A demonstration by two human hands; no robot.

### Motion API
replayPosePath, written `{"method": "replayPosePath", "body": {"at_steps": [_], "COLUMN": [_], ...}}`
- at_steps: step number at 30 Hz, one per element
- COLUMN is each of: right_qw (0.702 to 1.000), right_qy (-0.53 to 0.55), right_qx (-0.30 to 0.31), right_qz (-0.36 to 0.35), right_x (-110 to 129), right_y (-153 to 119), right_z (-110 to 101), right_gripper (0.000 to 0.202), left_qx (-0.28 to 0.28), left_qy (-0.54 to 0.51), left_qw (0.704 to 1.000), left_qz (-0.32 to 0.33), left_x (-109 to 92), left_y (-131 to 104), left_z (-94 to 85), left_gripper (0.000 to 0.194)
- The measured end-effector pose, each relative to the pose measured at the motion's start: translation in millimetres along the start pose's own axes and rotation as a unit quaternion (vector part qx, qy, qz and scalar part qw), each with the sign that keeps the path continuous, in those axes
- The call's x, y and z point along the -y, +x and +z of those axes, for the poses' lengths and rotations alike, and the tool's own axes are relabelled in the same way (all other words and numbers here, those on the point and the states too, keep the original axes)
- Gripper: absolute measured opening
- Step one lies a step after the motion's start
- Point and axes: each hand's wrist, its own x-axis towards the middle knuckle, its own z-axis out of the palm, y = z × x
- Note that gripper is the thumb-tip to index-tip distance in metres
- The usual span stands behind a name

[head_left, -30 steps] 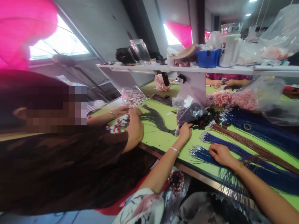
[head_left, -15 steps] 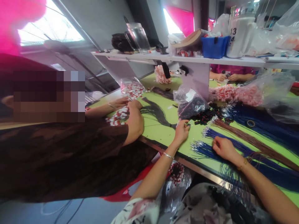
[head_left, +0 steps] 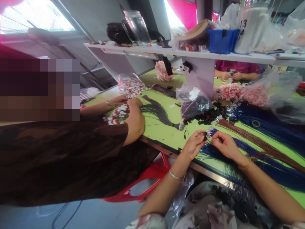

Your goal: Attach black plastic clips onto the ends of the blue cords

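My left hand (head_left: 194, 144) pinches a small black plastic piece (head_left: 205, 136) between thumb and fingers, just above the front of the green table. Close to its right, my right hand (head_left: 225, 145) has thumb and forefinger pressed together; what they hold is too small to make out. Under and behind both hands lie bundles of blue cords (head_left: 245, 149) with silver metal ends (head_left: 211, 131). A bundle of brown cords (head_left: 252, 136) runs beside them. Farther back sits a pile of black plastic pieces (head_left: 212, 115), some showing red.
A grey cord bundle (head_left: 158, 109) lies left of my hands. A plastic bag (head_left: 194, 103) of dark pieces stands by the shelf post. At the left a co-worker's arm (head_left: 135, 122) reaches over red-and-white pieces (head_left: 119, 114). A tape ring (head_left: 255, 123) rests on dark blue cords.
My left hand has moved right and toward me, from the grey bundle's end to beside my right hand, and a black piece now shows in it. My right hand has shifted slightly left and up.
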Motion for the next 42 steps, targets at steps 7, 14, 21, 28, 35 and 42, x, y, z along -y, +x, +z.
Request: {"method": "replayPosePath", "body": {"at_steps": [7, 14, 21, 28, 35, 42], "right_qw": [0.997, 0.995, 0.993, 0.994, 0.993, 0.992], "right_qy": [-0.061, -0.089, -0.096, -0.096, -0.105, -0.12], "right_qx": [-0.043, -0.048, -0.062, -0.056, -0.049, 0.004], "right_qz": [0.011, 0.015, 0.02, 0.019, -0.012, -0.037], "right_x": [-12, -14, -13, -13, -17, -21], "right_y": [-10, -11, -13, -15, -16, -18], "right_z": [4, 4, 5, 5, 8, 15], "right_gripper": [0.012, 0.016, 0.015, 0.014, 0.017, 0.016], "left_qx": [0.041, 0.043, 0.033, 0.026, -0.028, -0.068], "left_qy": [-0.019, -0.039, -0.031, -0.014, 0.051, 0.082], "left_qw": [0.999, 0.998, 0.998, 0.999, 0.998, 0.994], "left_qz": [-0.03, -0.039, -0.037, -0.029, 0.02, 0.021], "left_x": [16, 21, 19, 18, 25, 31], "left_y": [-8, -7, -10, -11, -14, -19], "left_z": [6.8, 7.6, 10.1, 8.6, 14.1, 9.5], "left_gripper": [0.038, 0.032, 0.032, 0.036, 0.038, 0.034]}}
